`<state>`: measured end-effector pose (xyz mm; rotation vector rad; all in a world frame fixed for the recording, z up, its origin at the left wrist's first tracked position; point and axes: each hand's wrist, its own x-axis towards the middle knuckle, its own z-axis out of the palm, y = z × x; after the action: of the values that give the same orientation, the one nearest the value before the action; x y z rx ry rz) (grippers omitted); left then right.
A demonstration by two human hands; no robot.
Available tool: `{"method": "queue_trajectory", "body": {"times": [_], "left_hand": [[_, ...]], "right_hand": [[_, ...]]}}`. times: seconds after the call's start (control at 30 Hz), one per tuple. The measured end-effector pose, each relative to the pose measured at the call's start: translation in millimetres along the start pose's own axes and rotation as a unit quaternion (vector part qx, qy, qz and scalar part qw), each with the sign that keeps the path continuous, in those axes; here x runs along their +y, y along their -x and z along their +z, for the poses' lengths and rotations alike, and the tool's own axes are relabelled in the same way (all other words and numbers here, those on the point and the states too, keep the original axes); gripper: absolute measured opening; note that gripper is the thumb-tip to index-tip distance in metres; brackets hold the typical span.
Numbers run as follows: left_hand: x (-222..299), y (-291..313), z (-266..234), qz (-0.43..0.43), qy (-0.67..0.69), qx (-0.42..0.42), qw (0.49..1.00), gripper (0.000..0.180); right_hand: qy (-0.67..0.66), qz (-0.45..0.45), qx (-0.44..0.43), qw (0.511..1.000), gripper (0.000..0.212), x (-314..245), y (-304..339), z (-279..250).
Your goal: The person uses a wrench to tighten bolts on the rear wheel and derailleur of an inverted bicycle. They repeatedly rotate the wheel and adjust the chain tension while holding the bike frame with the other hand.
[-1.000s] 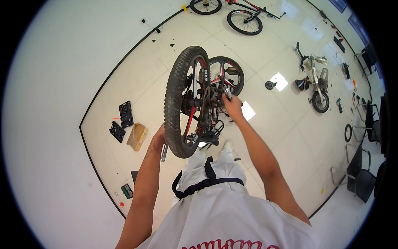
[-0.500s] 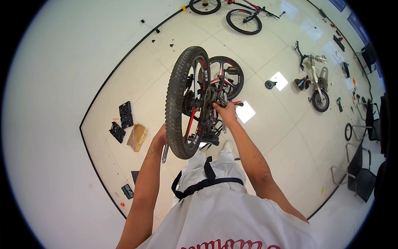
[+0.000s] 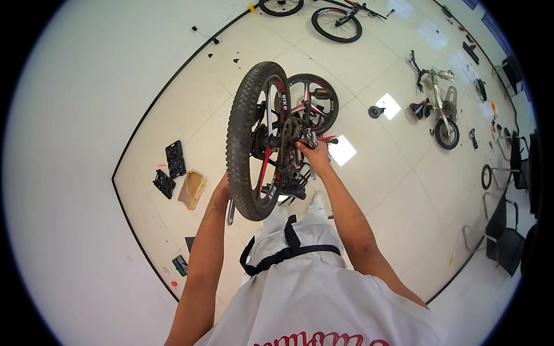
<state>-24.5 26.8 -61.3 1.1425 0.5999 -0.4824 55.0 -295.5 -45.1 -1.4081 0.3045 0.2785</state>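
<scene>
A bicycle with a thick knobbly tyre (image 3: 238,144) and red-and-white spokes stands in front of me, wheels up. Its other wheel (image 3: 330,115) is farther off. Beside the near wheel's hub, my right hand (image 3: 314,157) is closed around a silver tool that looks like a wrench (image 3: 312,140), held against the greasy drivetrain parts (image 3: 291,141). On the tyre's left side is my left hand (image 3: 222,187); the wheel hides its fingers. A silver bar, like a tool handle (image 3: 231,213), sticks out below that hand.
Left on the tiled floor lie an open black tool case (image 3: 175,158), a yellow-brown packet (image 3: 192,189) and a green box (image 3: 180,265). Another bicycle (image 3: 337,25) lies at the back. To the right are a small scooter-like frame (image 3: 441,109) and black chairs (image 3: 505,248).
My view has shifted slightly. Both hands stay at the near wheel, and the right-hand tool appears turned a little.
</scene>
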Motion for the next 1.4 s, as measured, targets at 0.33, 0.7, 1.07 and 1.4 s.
{"method": "queue_trajectory", "body": {"times": [0.33,0.7,1.07,1.4], "left_hand": [[7.9,15.9,4.6,0.021,0.034,0.047,0.998,0.028],[51.4,52.9,66.1,0.014,-0.028,0.102,0.994,0.03],[10.8,13.5,15.4,-0.05,-0.009,0.117,0.992,0.047],[30.3,27.0,-6.6,-0.067,-0.043,0.126,0.989,0.036]], "right_hand": [[-0.005,-0.002,-0.009,1.0,0.018,10.4,-1.8,-0.4],[0.042,0.021,-0.014,0.999,0.023,8.1,-0.8,-3.2],[0.064,0.04,-0.023,0.997,0.029,10.9,-8.7,-10.1],[0.086,-0.053,-0.019,0.995,0.025,14.5,-21.3,-2.8]]}}
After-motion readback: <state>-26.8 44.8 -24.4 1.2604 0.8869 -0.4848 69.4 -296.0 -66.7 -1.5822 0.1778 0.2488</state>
